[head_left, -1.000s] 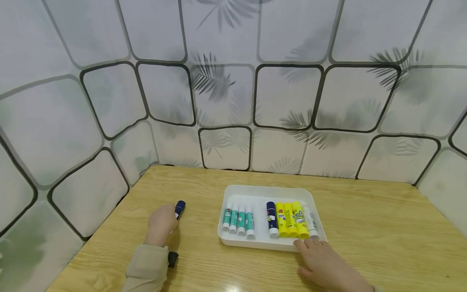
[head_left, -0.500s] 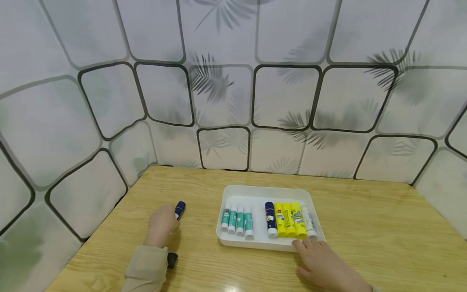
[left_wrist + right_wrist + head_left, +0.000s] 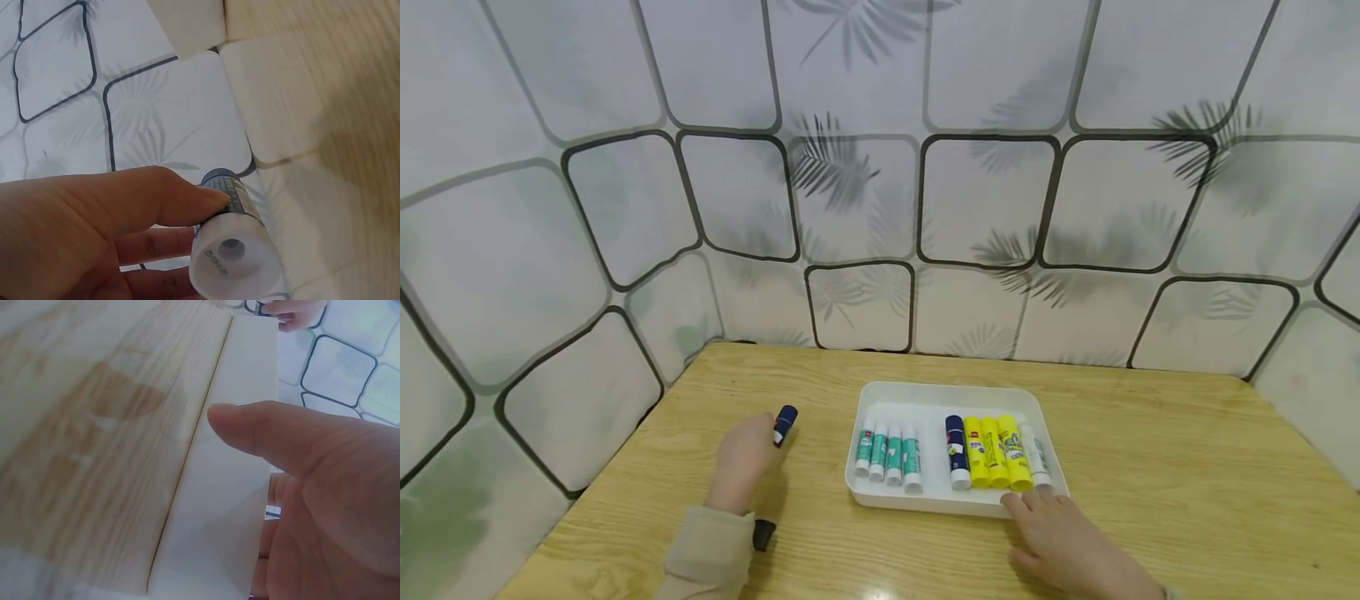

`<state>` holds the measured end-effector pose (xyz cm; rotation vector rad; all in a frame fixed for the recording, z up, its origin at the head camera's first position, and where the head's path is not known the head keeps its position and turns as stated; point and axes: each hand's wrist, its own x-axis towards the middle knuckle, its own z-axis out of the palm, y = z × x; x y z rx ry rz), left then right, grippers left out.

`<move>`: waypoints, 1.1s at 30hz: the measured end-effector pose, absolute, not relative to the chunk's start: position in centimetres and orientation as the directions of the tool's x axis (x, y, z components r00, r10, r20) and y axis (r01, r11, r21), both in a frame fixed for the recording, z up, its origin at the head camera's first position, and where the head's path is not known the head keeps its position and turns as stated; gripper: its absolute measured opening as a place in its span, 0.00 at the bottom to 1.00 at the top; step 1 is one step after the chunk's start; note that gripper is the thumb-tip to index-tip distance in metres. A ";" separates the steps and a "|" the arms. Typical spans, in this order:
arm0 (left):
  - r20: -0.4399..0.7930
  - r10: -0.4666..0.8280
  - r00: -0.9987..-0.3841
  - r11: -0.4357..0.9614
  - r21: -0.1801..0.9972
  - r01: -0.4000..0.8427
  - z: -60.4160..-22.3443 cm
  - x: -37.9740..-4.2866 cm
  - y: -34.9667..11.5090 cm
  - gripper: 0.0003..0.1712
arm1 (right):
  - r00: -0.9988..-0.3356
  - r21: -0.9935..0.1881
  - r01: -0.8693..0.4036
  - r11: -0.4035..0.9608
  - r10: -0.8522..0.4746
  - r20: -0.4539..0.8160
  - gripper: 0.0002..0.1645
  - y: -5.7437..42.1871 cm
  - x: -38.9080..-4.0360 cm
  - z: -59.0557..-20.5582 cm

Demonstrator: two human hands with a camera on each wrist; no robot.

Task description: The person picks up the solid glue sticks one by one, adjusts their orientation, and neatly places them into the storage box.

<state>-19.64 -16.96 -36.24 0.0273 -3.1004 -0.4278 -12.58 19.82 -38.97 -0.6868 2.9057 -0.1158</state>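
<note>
My left hand (image 3: 747,462) grips a navy glue stick (image 3: 785,423) just above the left part of the table. In the left wrist view the thumb presses the side of the glue stick (image 3: 234,244), whose hollow white base faces that camera. At the front right of the white tray (image 3: 925,501) is my right hand (image 3: 1063,537), fingers hooked over the rim. In the right wrist view the thumb lies across the front of the tray wall (image 3: 215,506); the fingertips are hidden behind it. Inside the tray, several green glue sticks (image 3: 887,454) lie left, with another navy glue stick (image 3: 957,452) towards the right.
Beside that navy stick lie three yellow glue sticks (image 3: 995,452) and a white one (image 3: 1035,454). The wooden table (image 3: 1180,450) runs back to a patterned curtain (image 3: 865,308). A small black device (image 3: 763,535) sits at my left cuff.
My left hand has shifted slightly right and up, carrying the navy glue stick. The right hand has stayed on the rim, and the tray has not moved.
</note>
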 end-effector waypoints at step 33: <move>0.094 0.169 -0.981 0.941 0.281 0.189 -33.8 -17.9 -5.8 0.16 | -0.884 -0.118 -0.440 0.890 -0.452 -0.118 0.27 19.9 -12.5 -39.1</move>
